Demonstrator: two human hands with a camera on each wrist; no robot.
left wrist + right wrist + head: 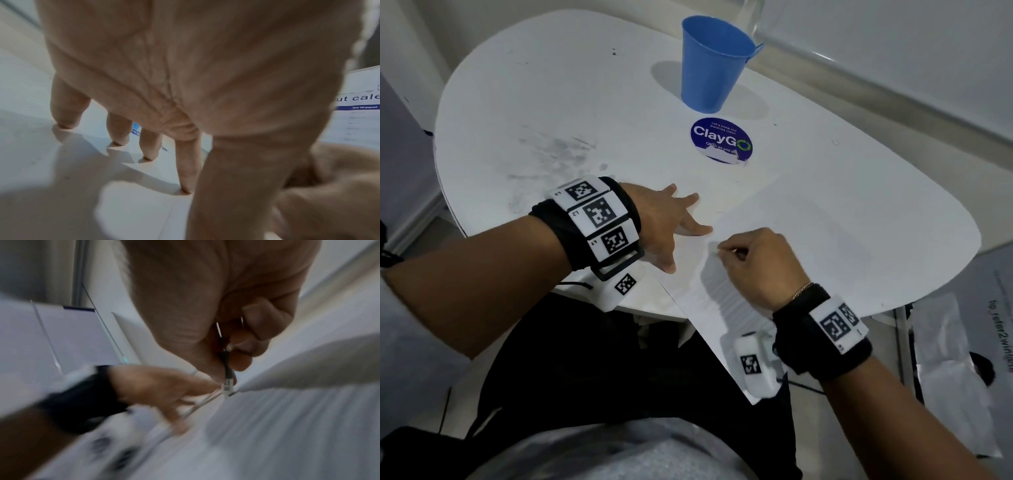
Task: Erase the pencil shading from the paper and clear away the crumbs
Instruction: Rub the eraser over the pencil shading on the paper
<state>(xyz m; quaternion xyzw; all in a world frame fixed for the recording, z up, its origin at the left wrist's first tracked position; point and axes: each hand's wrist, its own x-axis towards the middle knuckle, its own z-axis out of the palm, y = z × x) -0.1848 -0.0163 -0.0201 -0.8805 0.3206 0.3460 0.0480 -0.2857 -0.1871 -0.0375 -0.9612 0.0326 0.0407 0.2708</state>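
A: Where was the paper (pixel 774 219), and in what condition?

B: It lay flat on the white bench (pixel 551 102), with one corner overhanging the near edge above the person's lap. No pencil shading could be made out on it in the head view; the sheet read as plain white, so how much erasing was left could not be judged.

A: State of the right hand (pixel 756 263)?

B: Its grip was clenched around a thin dark pencil-like tool (pixel 227 368) with a metal collar and a pale tip, apparently an eraser end. The tip was pressed to the paper just beside the left fingers. The right wrist view was smeared, which suggested a rubbing stroke in progress. That is a judgement.

A: And the left hand (pixel 671 222)?

B: Its grip was released: the fingers (pixel 186 170) were straight and spread, tips down on the sheet. The purpose was probably to pin the paper so the stroke did not drag or crease it.

A: Surroundings?

B: A round blue sticker (pixel 720 138) lay beyond the paper, and a blue cup (pixel 714 65) stood upright farther back, well apart from both hands. Grey smudges (pixel 558 154) marked the bench to the left. Crumbs were too small to see.
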